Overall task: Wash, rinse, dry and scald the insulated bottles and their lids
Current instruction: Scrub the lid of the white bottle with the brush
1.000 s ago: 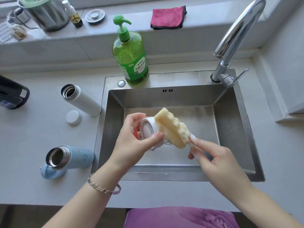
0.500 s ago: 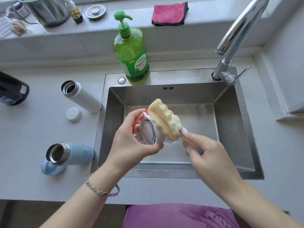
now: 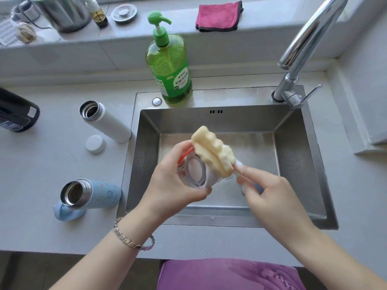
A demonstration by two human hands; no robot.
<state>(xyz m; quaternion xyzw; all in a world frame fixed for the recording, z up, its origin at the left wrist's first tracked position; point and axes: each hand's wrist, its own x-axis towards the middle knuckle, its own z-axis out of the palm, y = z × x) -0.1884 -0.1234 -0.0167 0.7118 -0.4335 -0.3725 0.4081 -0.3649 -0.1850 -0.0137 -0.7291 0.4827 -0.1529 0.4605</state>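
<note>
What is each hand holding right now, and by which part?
Left hand grips the lid around its side. Right hand pinches the sponge brush by its foamy handle.

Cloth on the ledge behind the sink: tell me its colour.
The cloth is pink with a dark edge, seen best in the head view.

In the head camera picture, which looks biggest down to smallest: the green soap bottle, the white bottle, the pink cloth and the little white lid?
Biggest: green soap bottle.
Next: white bottle and pink cloth, too alike to rank; the cloth also lies farther from the camera.
Smallest: little white lid.
</note>
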